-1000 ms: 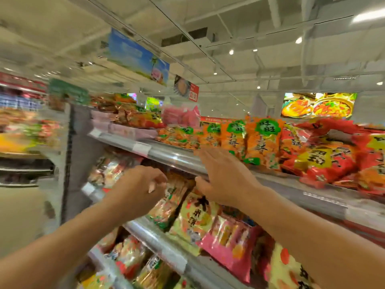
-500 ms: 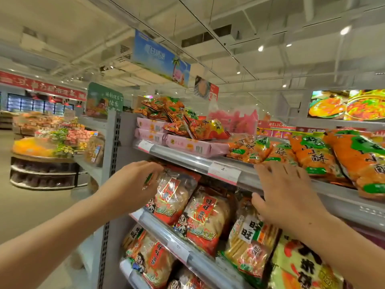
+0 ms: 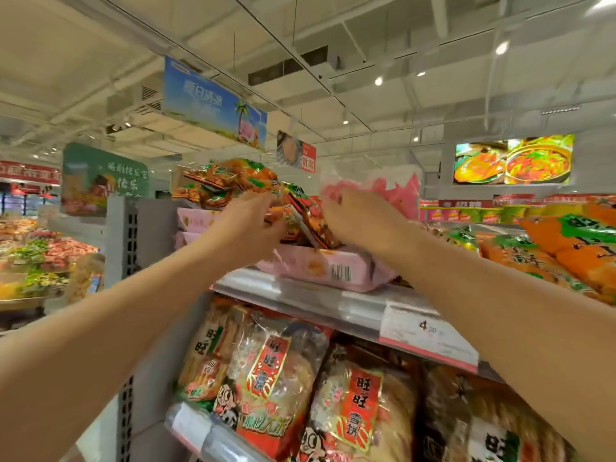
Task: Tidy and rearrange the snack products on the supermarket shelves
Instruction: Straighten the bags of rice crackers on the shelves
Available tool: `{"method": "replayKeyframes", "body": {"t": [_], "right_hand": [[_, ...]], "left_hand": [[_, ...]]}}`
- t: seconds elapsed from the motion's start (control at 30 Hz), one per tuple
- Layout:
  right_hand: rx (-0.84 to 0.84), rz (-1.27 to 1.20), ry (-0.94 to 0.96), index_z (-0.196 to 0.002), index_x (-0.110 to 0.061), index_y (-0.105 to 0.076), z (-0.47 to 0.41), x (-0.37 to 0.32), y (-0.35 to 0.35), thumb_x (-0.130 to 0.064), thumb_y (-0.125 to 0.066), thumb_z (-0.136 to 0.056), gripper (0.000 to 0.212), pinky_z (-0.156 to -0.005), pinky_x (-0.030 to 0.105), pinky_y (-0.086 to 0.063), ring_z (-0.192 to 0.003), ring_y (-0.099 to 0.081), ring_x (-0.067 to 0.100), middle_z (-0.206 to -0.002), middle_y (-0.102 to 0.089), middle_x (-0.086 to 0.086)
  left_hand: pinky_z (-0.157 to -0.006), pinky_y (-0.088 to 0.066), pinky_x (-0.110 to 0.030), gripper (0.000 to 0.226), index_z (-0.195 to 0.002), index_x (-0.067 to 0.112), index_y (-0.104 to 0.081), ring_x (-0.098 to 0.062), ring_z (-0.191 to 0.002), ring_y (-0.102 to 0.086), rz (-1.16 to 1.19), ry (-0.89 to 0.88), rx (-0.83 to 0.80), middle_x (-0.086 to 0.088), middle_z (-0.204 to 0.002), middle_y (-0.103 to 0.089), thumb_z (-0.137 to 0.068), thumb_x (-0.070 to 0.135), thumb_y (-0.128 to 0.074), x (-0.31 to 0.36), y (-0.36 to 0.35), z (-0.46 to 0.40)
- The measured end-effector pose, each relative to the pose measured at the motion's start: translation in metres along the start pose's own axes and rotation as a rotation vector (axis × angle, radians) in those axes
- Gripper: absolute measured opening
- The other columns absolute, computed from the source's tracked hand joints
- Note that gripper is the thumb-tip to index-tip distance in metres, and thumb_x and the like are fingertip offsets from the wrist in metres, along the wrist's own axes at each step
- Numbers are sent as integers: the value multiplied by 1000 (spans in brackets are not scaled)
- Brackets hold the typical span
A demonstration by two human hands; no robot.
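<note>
On the top shelf [image 3: 300, 295], the left hand [image 3: 246, 225] and right hand [image 3: 353, 218] both grip small orange snack packets [image 3: 300, 218] heaped on pink boxes [image 3: 333, 268]. The packets look light, crinkly and slippery; pinching their sealed edges seems surest.

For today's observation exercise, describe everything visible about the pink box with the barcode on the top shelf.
The pink box is a flat, long carton, seemingly cardboard, pale pink with a round orange picture and a black barcode on its front face. It lies on the top shelf, its corner overhanging the edge. Orange snack packets are piled on it; more pink boxes are stacked behind. Neither hand clearly touches it.
</note>
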State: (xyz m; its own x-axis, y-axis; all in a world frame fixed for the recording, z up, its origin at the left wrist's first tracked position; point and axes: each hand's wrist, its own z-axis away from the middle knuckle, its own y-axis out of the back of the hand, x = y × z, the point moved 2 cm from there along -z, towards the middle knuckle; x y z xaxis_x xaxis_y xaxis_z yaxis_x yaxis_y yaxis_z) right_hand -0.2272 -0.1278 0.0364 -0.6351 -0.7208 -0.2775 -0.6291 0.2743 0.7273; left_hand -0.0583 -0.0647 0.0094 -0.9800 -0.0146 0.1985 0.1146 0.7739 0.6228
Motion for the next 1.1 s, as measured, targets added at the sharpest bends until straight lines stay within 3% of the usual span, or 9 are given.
{"method": "replayKeyframes", "body": {"t": [0.1,0.23,0.33,0.4,0.57,0.7,0.83,0.97,1.1], "right_hand": [[-71,-263,-231,-128,-10,-55,-20,11,-8,-45,-39,-98,49,-67,20,-43,-113,-58,29,-130,-58,13],[-164,-340,-385,-147,-21,-39,-33,18,-15,-69,-36,-91,73,-90,32,-38,-127,-45,25,-145,-43,2],[-101,-440,-449,-117,-23,-63,-33,19,-19,-69,-57,-81,59,-86,31,-50,-103,-63,19,-121,-63,0],[-2,-493,-486,-87,-19,-66,-32,20,-18,-61,-70,-75,43,-60,22,-51,-67,-67,10,-80,-69,-6],[71,-526,-503,-79,-13,-69,-30,21,-12,-47,-76,-68,37,-49,24,-47,-49,-64,15,-57,-68,-2],[102,-559,-460,-86,-14,-66,-18,12,9,-39,-77,-71,31,-41,21,-44,-42,-60,10,-55,-67,-3],[199,-397,-412,-92,-28,-56,5,9,34,-49,-78,-68,39,-40,22,-48,-46,-62,4,-58,-67,-10],[391,-177,-372,-126,-30,-44,41,15,46,-53,-75,-67,71,-68,34,-57,-82,-67,10,-96,-64,-11],[473,18,-323,-125,-38,-37,94,27,78,-52,-74,-71,68,-55,10,-41,-72,-57,-12,-85,-55,-24]], "left_hand": [[-95,-45,-41,40,-120,24,-56,-29,-112,-53,-34,41,-107,-7,-121,-59,-90,51,-55,-13,-6,-26],[-93,-36,-48,59,-80,22,-57,-26,-96,-44,-158,82,-198,0,-86,-54,-74,80,-46,-18,-9,-46],[-97,-34,-49,55,-74,19,-56,-30,-99,-43,-188,46,-262,-1,-81,-50,-76,73,-51,-13,-7,-53],[-92,-32,-45,48,-78,19,-54,-29,-95,-46,-166,6,-282,-1,-81,-51,-78,67,-55,-8,-5,-54],[-78,-33,-38,37,-76,21,-48,-17,-70,-49,-152,-113,-212,2,-75,-56,-81,56,-58,0,-4,-56],[-55,-39,-28,47,-87,20,-44,-12,-70,-53,81,-90,-236,4,-80,-56,-77,62,-64,-8,12,-64],[-51,-40,-27,50,-97,23,-44,-13,-73,-56,381,-34,-164,2,-86,-59,-75,59,-72,-15,23,-64],[-47,-38,-19,68,-126,30,-34,-4,-66,-58,671,-72,-177,10,-83,-61,-77,49,-77,16,4,-44],[-40,-38,-13,71,-131,36,-40,1,-59,-59,814,-170,-272,17,-74,-59,-73,40,-80,72,-10,-21]]}}
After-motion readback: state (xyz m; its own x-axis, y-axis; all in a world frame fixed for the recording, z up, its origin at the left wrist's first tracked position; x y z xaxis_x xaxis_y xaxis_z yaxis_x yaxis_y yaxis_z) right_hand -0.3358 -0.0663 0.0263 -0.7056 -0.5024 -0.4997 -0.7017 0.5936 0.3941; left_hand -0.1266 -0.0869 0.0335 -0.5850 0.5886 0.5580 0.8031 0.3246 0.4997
